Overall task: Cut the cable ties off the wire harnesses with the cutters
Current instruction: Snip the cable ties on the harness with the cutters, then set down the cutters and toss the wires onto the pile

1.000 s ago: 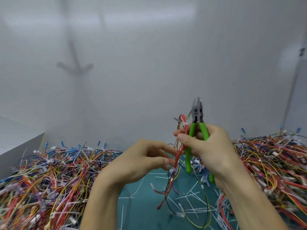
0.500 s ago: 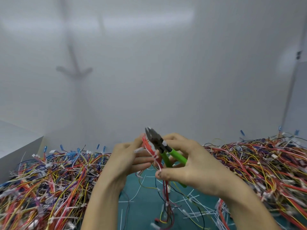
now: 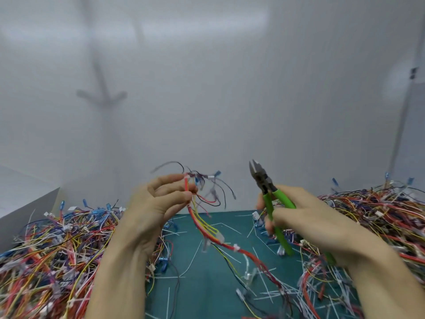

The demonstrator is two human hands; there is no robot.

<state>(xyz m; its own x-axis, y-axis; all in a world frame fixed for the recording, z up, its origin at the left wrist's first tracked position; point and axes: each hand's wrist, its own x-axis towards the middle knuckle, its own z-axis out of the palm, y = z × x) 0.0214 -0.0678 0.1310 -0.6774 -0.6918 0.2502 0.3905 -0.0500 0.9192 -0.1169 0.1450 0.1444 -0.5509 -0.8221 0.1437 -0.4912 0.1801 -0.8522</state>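
My left hand (image 3: 158, 203) pinches a red and yellow wire harness (image 3: 202, 226) near its top end, held up above the green mat (image 3: 207, 291). Thin dark leads fan out from the top of the harness, and its lower part trails down onto the mat with a white cable tie (image 3: 235, 247) around it. My right hand (image 3: 303, 217) grips the green-handled cutters (image 3: 268, 192), jaws pointing up and left and slightly apart. The cutters are off to the right of the harness, not touching it.
Big heaps of coloured wire harnesses lie on the left (image 3: 53, 249) and right (image 3: 379, 215) of the mat. Cut white cable-tie pieces (image 3: 271, 293) litter the mat. A white box (image 3: 25, 201) stands at far left, and a white wall rises behind.
The hands have drawn apart. The cutters moved right, away from the harness, and my left hand now holds the harness alone with its loose leads spread out.
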